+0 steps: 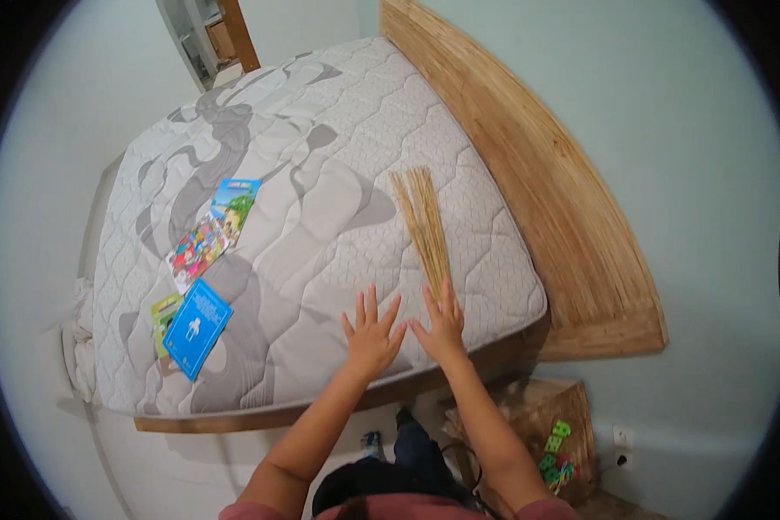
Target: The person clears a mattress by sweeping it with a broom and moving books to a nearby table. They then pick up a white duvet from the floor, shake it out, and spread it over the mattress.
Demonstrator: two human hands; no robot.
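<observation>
Both my hands hover over the near edge of a bare quilted mattress [355, 316], white with grey swirls. My left hand [373, 338] has its fingers spread and holds nothing. Beside it my right hand [442, 325] is stretched out too, palm down, its fingertips at the near end of a bundle of thin straw-coloured sticks [425, 221]. The sticks lie on the mattress and fan apart toward the far end. Whether my right fingertips touch them I cannot tell.
Left on the mattress lie a blue booklet [198, 329], a green one [162, 312] partly under it, and colourful booklets [201, 251]. A wooden headboard [529, 191] runs along the right. A wooden nightstand [572, 399] holds green toy pieces [553, 442]; a wall socket [622, 436] is beside it.
</observation>
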